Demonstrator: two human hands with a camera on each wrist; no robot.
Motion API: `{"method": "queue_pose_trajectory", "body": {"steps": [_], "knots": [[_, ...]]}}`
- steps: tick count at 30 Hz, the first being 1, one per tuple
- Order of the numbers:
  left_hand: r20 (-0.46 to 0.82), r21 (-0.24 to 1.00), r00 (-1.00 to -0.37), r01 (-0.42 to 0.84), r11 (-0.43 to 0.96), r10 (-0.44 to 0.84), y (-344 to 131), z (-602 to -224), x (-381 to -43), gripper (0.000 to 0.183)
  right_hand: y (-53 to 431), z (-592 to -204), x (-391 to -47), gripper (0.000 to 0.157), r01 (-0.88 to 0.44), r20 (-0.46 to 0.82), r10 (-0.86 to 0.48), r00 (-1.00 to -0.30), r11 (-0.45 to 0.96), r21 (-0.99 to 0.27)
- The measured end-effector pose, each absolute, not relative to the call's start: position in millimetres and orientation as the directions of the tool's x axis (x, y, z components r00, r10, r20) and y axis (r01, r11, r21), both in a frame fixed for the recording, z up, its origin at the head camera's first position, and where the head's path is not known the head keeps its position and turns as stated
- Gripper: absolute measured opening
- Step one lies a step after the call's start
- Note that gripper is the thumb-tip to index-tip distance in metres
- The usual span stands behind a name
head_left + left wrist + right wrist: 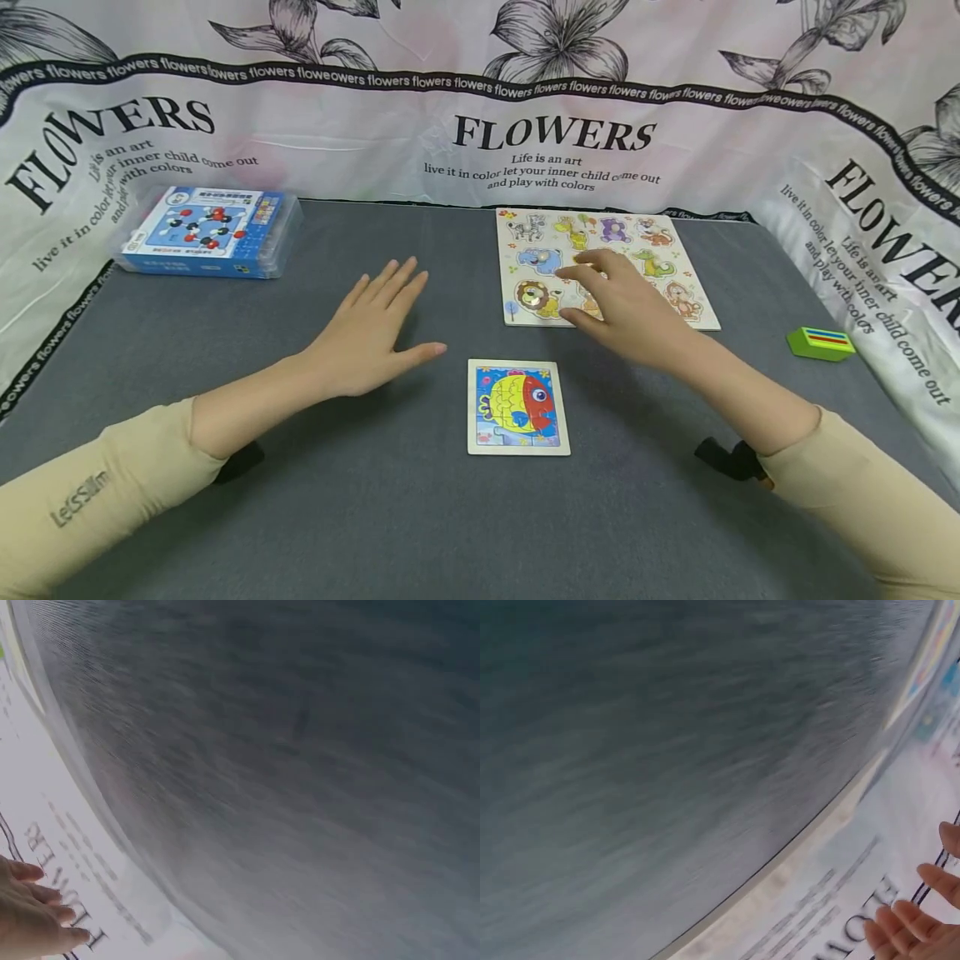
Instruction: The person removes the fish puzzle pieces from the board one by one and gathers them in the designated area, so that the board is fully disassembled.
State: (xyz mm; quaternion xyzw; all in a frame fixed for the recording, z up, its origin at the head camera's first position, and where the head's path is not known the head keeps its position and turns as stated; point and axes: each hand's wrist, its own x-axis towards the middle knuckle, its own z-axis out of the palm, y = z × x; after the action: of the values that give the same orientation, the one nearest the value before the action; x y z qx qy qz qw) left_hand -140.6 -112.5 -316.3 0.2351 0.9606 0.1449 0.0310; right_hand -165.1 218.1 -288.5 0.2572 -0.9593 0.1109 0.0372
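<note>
In the head view my left hand (pixel 375 337) is spread with straight fingers above the grey table, left of a small fish jigsaw puzzle (pixel 519 408) in a pale frame. Nothing is in that hand. My right hand (pixel 626 308) hovers over the front of a larger animal puzzle board (pixel 513 312), its fingers loosely bent and apart, with no object between them. It hides some of the board's middle and lower pieces. The left wrist view shows the left hand (pixel 34 915) at its lower left corner; fingertips of the right hand (pixel 915 922) show at the right wrist view's lower right.
A blue boxed set (pixel 202 233) with a molecule picture stands at the back left. At the right edge lies a small green block-shaped item (pixel 820 342) with coloured stripes. A white cloth printed with flowers (pixel 360 142) hangs behind the grey table (pixel 420 533).
</note>
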Motion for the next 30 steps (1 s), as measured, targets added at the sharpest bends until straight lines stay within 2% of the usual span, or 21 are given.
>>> {"method": "queue_pose_trajectory", "body": {"steps": [5,14,22,30], "knots": [[-0.023,0.454,-0.873,0.426,0.783,0.488,-88.0,-317.2,-140.1,0.088,192.3,-288.9,-166.4,0.034,-0.582,0.138,-0.570,-0.810,0.752,-0.308],[-0.076,0.643,-0.848,0.360,0.676,0.524,-66.8,-328.9,-143.1,0.063,163.0,-297.7,-164.8,0.033,-0.596,0.047,-0.658,-0.752,0.647,-0.476],[-0.149,0.704,-0.788,0.340,0.624,0.598,-63.9,-338.4,-149.6,0.046,154.3,-311.5,-169.1,0.025,-0.538,-0.078,-0.716,-0.694,0.587,-0.604],[-0.117,0.671,-0.769,0.405,0.621,0.629,-62.3,-345.8,-149.9,0.047,153.9,-324.9,-170.1,0.027,-0.519,-0.133,-0.773,-0.620,0.531,-0.670]]}}
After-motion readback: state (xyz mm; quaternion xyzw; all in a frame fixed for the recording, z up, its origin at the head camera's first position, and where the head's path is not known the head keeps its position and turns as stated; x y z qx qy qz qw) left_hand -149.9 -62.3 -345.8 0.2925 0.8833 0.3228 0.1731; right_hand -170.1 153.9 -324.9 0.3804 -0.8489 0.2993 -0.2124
